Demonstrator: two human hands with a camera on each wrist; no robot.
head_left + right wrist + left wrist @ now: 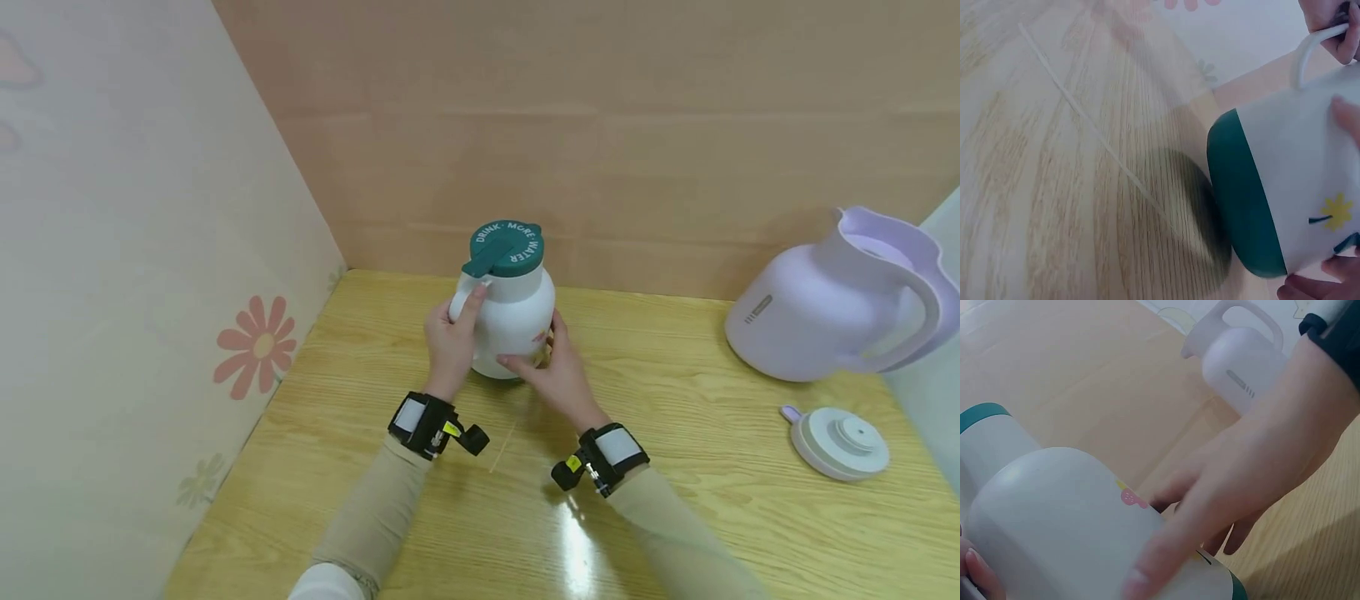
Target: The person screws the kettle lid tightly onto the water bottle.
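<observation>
A white jug (pixel 516 321) with a dark green lid (pixel 507 247) reading "DRINK MORE WATER" stands near the back of the wooden table (pixel 675 500). My left hand (pixel 452 337) grips its white handle (pixel 463 298) on the left side, thumb up along it. My right hand (pixel 551 371) wraps the belly from the front right, thumb across the front. The right wrist view shows the jug's green base (pixel 1241 194) by the tabletop, with my right fingertips (pixel 1347 115) on the white body. Whether the base is lifted I cannot tell. In the left wrist view the jug (pixel 1054 525) fills the lower left.
A lilac kettle (pixel 832 304) without its lid stands at the back right. Its round lid (pixel 836 442) lies in front of it. A flower-printed panel (pixel 255 346) walls the left side and a cardboard wall (pixel 600 125) the back. A thin pale strand (pixel 501 446) lies between my wrists.
</observation>
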